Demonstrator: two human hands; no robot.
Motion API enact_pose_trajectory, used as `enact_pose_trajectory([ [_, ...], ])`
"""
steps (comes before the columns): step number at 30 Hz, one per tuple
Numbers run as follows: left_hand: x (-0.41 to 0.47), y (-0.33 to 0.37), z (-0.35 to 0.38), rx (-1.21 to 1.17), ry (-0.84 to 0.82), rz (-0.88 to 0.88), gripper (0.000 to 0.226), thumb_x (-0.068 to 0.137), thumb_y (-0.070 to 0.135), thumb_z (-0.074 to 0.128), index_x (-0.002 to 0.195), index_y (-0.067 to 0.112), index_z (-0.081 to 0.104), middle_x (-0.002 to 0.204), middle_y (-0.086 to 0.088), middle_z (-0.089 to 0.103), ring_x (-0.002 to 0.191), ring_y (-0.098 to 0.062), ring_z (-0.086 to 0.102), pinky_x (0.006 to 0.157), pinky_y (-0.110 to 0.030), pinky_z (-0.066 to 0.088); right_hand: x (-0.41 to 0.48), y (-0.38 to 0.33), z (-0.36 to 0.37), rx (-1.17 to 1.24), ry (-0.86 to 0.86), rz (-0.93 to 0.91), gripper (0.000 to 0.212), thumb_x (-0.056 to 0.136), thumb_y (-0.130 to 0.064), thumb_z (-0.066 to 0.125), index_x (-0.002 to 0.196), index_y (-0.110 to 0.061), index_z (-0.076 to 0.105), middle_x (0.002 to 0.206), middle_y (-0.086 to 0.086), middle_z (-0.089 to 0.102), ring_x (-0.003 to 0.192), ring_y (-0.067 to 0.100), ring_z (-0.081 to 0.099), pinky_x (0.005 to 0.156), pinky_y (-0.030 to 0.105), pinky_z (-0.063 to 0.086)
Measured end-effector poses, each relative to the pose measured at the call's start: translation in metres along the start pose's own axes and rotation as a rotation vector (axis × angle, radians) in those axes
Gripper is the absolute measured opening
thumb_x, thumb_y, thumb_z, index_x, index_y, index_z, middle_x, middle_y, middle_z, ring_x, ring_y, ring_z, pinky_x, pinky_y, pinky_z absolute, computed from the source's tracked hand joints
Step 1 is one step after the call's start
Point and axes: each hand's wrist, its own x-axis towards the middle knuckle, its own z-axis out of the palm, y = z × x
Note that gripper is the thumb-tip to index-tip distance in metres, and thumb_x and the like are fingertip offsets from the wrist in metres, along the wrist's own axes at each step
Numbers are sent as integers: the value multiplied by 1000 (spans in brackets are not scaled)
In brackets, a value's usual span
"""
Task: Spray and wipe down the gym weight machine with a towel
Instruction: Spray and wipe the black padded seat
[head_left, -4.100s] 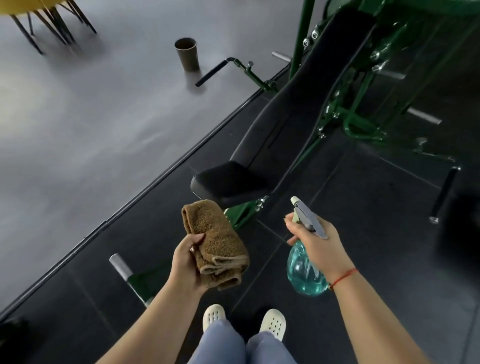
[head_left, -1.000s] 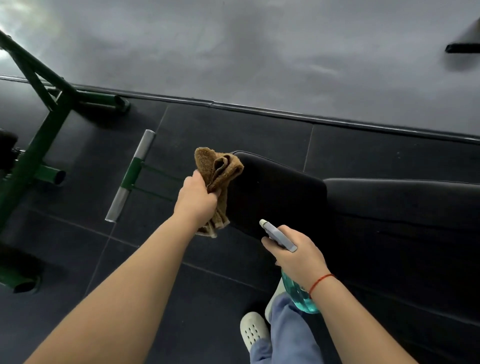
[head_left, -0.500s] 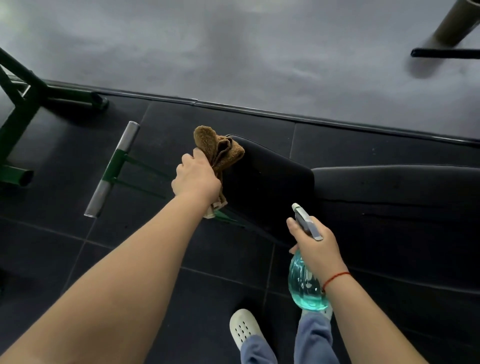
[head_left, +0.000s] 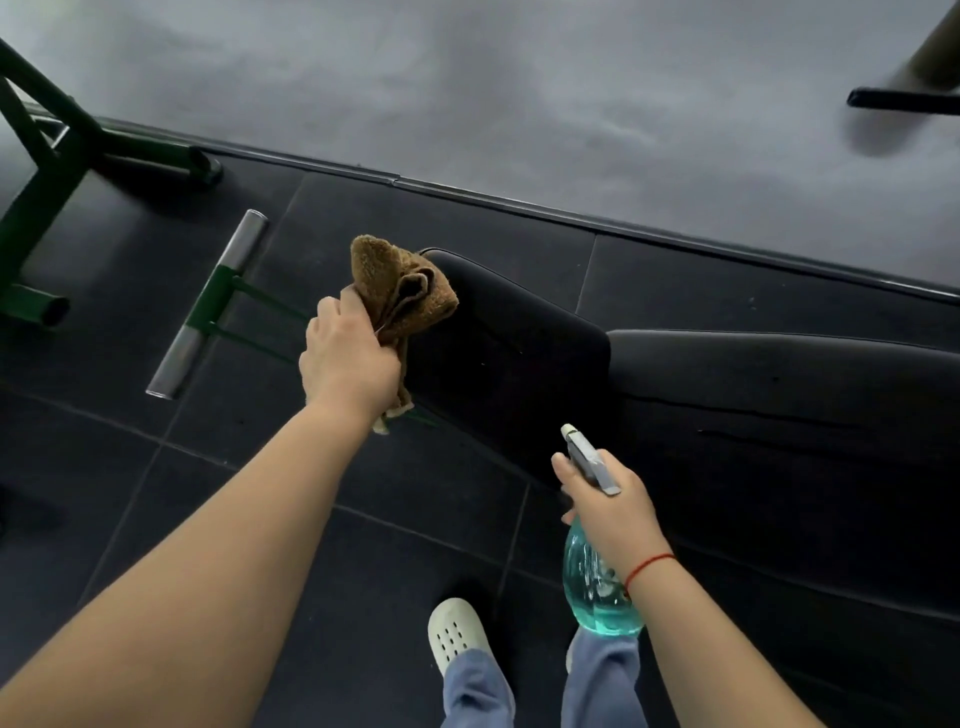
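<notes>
Brought to the end of the seat pad (head_left: 519, 338), just beyond the left fingers (head_left: 327, 314) clenching it, the towel (head_left: 400, 291) starts the wiping step; right fingers (head_left: 562, 467) wrap the spray bottle (head_left: 597, 587); next, probably sweep along the pad.

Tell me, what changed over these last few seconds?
The left grip carried the towel forward, up to the end of the seat pad. The right grip brought the spray bottle beside it. Both things stay held; nothing was let go.
</notes>
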Motion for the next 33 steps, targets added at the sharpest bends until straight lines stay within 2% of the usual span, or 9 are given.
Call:
enact_pose_trajectory([
  [4,-45,2,10,-288,76,47,41,87,3,66,126,12,55,117,-8,55,108,-27,56,92,-47,50,4,17,-8,-95,-3,32,37,92,-56,62,82,-21,60,74,-2,67,63,12,71,79,50,58],
  [7,-86,15,23,-701,-6,-99,33,91,5,71,112,27,58,108,0,67,91,-7,69,78,-26,58,8,19,-21,-49,-61,-22,37,90,-56,64,82,-20,58,75,0,66,70,13,70,77,54,58],
  [12,-126,40,61,-1132,-160,-524,28,91,9,72,111,27,63,105,2,75,101,-17,73,88,-36,56,19,16,-51,-55,-131,-291,22,95,-43,65,86,-25,56,80,-5,56,75,18,58,71,44,56],
  [17,-140,72,80,-1247,-297,-622,20,92,3,65,107,16,67,92,-1,79,94,-26,74,85,-42,58,39,18,-84,-226,-81,-476,28,92,-44,65,110,-25,56,99,-11,52,81,7,56,70,22,50],
  [21,-142,88,89,-1476,-475,-868,25,90,11,44,98,7,68,86,-14,75,90,-37,66,92,-49,49,58,28,-102,-332,-120,-504,36,90,-37,71,119,-22,54,108,-9,49,85,10,58,75,32,54],
  [24,-145,99,97,-1609,-573,-892,44,69,22,55,105,1,70,115,-26,68,106,-41,61,108,-58,40,64,39,-106,-395,-174,-459,43,87,-32,77,122,-22,54,116,-9,49,92,10,57,79,41,55],
  [28,-149,112,105,-1615,-578,-860,32,68,20,50,74,6,79,83,-18,73,75,-33,68,83,-42,50,61,49,-109,-443,-275,-465,66,84,-25,80,142,-23,49,144,-7,44,120,12,54,100,43,51],
  [31,-151,118,107,-1626,-579,-861,34,70,18,50,93,3,71,88,-18,72,83,-35,65,86,-45,49,56,42,-122,-418,-338,-392,77,88,-25,77,154,-28,37,160,-12,30,142,7,35,116,32,36],
  [33,-151,119,107,-1606,-603,-854,35,69,17,50,96,3,67,86,-17,73,84,-35,65,84,-44,50,47,29,-133,-363,-213,-398,65,92,-12,70,151,-24,44,155,-9,39,140,4,36,118,31,34],
])
